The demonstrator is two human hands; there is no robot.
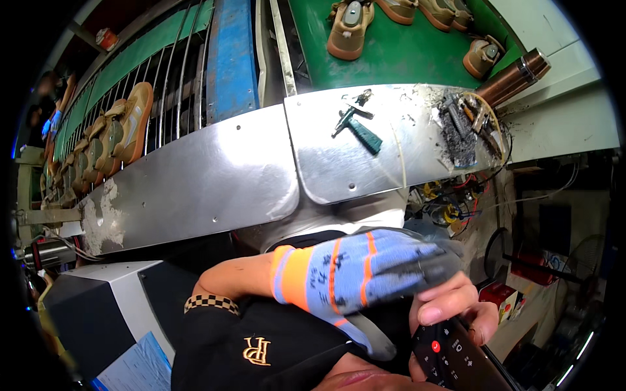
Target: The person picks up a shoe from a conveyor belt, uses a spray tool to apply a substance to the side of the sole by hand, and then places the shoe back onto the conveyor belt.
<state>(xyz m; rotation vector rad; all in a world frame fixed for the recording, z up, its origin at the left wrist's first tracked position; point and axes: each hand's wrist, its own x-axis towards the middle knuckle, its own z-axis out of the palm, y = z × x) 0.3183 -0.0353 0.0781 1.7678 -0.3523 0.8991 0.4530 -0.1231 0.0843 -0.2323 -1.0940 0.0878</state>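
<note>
Phone [455,360], a flat slab with glossy dark glass, sits clasped in my bare right hand [450,302]; holding it seems the step in hand, and shifting it would call for steady pressure. Just left of that grip is my knit-gloved left hand [355,274], whose hold I cannot tell

One phone [450,365], one flask [515,77], roughly ten shoes [134,124]

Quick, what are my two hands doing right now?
Left hand: gloved, thumb spread apart; whether its fingertips grip anything cannot be told.
Right hand: bare, closed, holding a black phone.
</note>
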